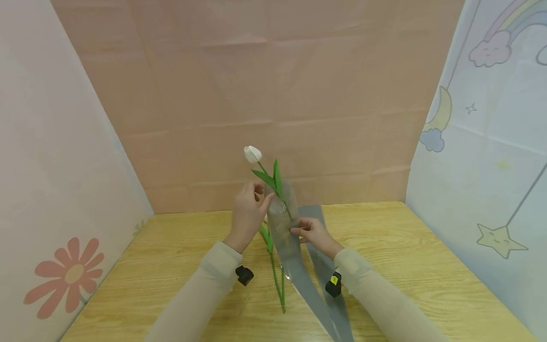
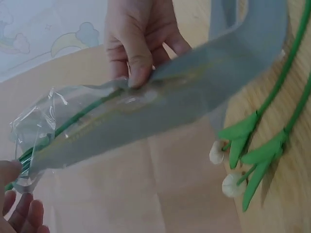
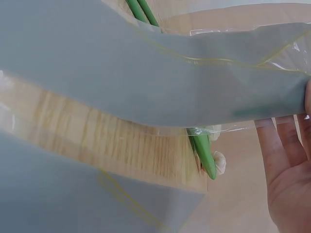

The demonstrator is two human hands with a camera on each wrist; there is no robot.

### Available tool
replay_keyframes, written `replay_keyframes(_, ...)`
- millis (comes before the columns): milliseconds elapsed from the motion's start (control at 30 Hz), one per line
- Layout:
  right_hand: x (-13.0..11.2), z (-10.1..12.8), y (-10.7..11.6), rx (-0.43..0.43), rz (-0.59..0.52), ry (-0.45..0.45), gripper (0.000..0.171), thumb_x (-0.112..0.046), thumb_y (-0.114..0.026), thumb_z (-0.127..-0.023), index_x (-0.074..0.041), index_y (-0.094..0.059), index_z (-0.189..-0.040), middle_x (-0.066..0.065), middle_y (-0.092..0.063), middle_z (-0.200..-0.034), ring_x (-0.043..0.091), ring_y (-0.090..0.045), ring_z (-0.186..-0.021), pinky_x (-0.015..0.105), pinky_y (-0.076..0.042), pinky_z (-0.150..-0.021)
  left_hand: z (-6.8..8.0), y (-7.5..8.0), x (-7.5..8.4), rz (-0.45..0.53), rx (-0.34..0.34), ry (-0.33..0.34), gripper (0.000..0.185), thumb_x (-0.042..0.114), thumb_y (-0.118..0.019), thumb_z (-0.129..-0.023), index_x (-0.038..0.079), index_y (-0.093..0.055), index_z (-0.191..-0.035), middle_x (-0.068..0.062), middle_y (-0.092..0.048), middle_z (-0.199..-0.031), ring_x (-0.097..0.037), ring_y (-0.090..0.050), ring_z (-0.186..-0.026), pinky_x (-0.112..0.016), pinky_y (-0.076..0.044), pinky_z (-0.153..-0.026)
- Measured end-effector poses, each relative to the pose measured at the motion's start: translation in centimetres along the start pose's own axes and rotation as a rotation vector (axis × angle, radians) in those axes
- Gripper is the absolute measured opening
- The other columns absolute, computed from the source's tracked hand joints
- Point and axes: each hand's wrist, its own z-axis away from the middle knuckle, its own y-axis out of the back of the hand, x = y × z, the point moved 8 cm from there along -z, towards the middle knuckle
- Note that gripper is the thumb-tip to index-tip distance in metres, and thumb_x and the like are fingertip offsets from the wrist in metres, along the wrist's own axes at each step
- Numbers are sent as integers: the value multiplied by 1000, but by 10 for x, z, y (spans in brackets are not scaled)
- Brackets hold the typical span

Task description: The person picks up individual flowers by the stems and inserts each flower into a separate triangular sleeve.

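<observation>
While the left hand [image 1: 249, 212] holds the sleeve [image 1: 292, 251], the right hand [image 1: 316, 233] pinches it.

- You're in a small screened booth [image 1: 461, 190] (home or studio, you can't tell).
- Before you hangs a creased tan sheet [image 1: 265, 90], walling the back.
- Pale sheets [image 1: 64, 133] flank you: a flower [image 1: 74, 274] on your left one, a rainbow [image 1: 513, 18], moon [image 1: 446, 107] and star [image 1: 501, 241] on your right.
- Your table [image 1: 393, 251] is wood-grained.
</observation>
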Motion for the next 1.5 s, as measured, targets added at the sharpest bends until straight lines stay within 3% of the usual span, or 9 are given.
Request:
replay_keyframes(100, -5, 2, 0, -2, 5, -2, 25, -15, -62, -96, 9, -61, -103, 13, -63, -100, 19, -64, -95, 41, -58, -76, 1, -4, -7, 110, -30, 98, 26, 21, -70, -91, 5, -56, -107, -8, -65, -94, -19, -63, -77, -31, -53, -66)
replay_keyframes(367, -1, 0, 0, 16, 3, 5, 28, -18, -64, -95, 7, -61, -105, 6, -65, -96, 13, -63, -90, 38, -59, -73, 3, -3, -14, 319, 6, 218, 24, 13, -67, -91, 2, -56, -110, -10, -72, -96, -22, -67, -83, -35, -55, -72)
replay_keyframes(500, 2, -1, 3, 37, -2, -22, 30, -17, -64, -95, 9, -60, -111, 8, -64, -100, 13, -63, -91, 38, -58, -74, 4, 0, -16, 366, 32, 242, 26, 14, -69, -89, 3, -55, -109, -10, -73, -95, -23, -67, -85, -38, -55, -75)
replay_keyframes(600, 3, -1, 3, 39, 1, -23, 32, -17, -63, -95, 10, -59, -112, 15, -63, -103, 20, -64, -95, 40, -58, -75, 4, 1, -11, 306, 41, 176, 22, 11, -70, -89, 4, -56, -106, -9, -72, -92, -22, -68, -84, -36, -56, -74)
replay_keyframes(767, 6, 2, 3, 33, 30, -32, 41, -17, -61, -96, 12, -55, -125, 28, -57, -122, 34, -61, -108, 40, -58, -78, 3, 1, 14, -42, 39, -114, 17, 10, -73, -87, 9, -65, -102, -5, -65, -86, -17, -63, -74, -30, -53, -66)
replay_keyframes(833, 7, 3, 3, 34, 39, -34, 40, -17, -61, -96, 11, -56, -124, 28, -57, -122, 33, -62, -108, 39, -58, -78, 4, -1, 23, -168, 46, -218, 17, 14, -75, -85, 13, -68, -101, -4, -62, -84, -17, -58, -70, -30, -48, -61)
replay_keyframes(900, 6, 3, 3, 32, 40, -25, 35, -17, -61, -96, 10, -59, -118, 24, -61, -116, 28, -64, -104, 39, -58, -77, 5, -2, 28, -227, 48, -270, 16, 18, -77, -84, 17, -71, -99, -3, -59, -82, -17, -53, -68, -31, -43, -58)
replay_keyframes(1100, 4, 1, 2, 29, 36, -10, 26, -18, -62, -96, 6, -63, -106, 12, -65, -102, 16, -65, -95, 39, -58, -75, 5, -2, 27, -183, 50, -254, 13, 24, -80, -79, 20, -74, -90, -2, -57, -84, -18, -51, -71, -32, -38, -60)
replay_keyframes(1500, 5, 2, 2, 40, 23, -22, 22, -16, -63, -95, 5, -61, -101, 10, -64, -100, 16, -65, -93, 42, -58, -76, 6, -2, 28, -104, 33, -210, 8, 20, -80, -76, 19, -74, -82, -3, -57, -84, -19, -51, -72, -36, -43, -65)
